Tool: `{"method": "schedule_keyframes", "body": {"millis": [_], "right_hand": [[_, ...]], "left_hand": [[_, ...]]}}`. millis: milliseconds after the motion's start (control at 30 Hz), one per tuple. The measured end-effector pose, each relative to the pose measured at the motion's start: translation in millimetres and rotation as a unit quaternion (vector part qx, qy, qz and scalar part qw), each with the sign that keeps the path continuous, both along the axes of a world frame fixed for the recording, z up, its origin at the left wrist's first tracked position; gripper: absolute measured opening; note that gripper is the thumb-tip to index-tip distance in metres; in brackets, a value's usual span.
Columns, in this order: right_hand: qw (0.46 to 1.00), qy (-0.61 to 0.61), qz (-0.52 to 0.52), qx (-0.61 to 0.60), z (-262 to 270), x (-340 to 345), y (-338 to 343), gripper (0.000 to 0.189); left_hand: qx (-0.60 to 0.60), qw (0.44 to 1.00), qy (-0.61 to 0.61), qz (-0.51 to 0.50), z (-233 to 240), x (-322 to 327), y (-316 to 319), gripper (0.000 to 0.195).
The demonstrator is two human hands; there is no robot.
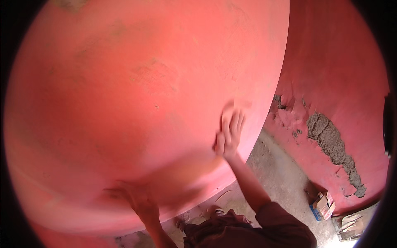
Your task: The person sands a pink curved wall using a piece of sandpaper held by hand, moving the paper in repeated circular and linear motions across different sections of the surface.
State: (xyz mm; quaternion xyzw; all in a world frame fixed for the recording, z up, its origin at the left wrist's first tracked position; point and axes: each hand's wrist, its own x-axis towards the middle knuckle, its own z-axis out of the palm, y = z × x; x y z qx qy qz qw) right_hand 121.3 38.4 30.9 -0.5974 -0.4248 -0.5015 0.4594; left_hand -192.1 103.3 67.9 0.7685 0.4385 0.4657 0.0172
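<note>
A large wall painted pinkish red (161, 124) fills most of the view, with rough, worn patches on its surface. Against its right part lies my right hand (231, 133), palm towards the wall and fingers pointing up. A faint pale shape shows at its fingertips; whether something lies under the fingers, I cannot tell. Lower left, my left hand (141, 198) is at the wall, blurred, its fingers spread to the left and nothing visible in them. Contact of the left palm with the wall is unclear.
To the right, a second red wall (328, 77) has broken paint and a long strip of bare grey plaster (335, 145). An opened cardboard box (323, 207) stands on the concrete floor (273, 167) at its foot. Pale scraps (350, 224) lie near the lower right corner.
</note>
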Motion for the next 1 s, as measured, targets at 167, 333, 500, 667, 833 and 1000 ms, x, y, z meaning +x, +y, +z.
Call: {"method": "schedule_keyframes", "body": {"millis": [167, 333, 500, 667, 833, 1000], "right_hand": [[0.995, 0.098, 0.029, -0.019, -102.1, -7.4, -19.5, 0.043], [0.996, -0.069, -0.029, -0.039, 74.6, 27.7, -12.9, 0.043], [0.998, 0.059, -0.016, 0.011, -19.0, 2.9, -10.6, 0.050], [0.990, 0.139, 0.026, 0.005, -84.5, 2.0, -16.9, 0.052], [0.998, 0.037, 0.023, 0.046, 84.0, 35.1, -14.9, 0.050], [0.977, 0.177, 0.049, 0.110, -9.8, 7.7, -26.7, 0.060]], "left_hand": [[-0.008, 1.000, -0.001, -0.018, 6.6, 7.2, -2.5, 0.077], [-0.010, 1.000, 0.027, -0.007, -1.7, -7.1, 4.9, 0.077], [-0.027, 0.999, 0.018, 0.002, -3.6, -6.2, 1.5, 0.076], [-0.016, 1.000, 0.006, -0.011, 3.9, 2.1, 0.3, 0.077], [-0.015, 0.999, 0.028, -0.010, -2.7, -7.1, 5.5, 0.080], [-0.022, 0.999, 0.021, 0.011, -3.3, -7.2, 2.7, 0.081]]}}
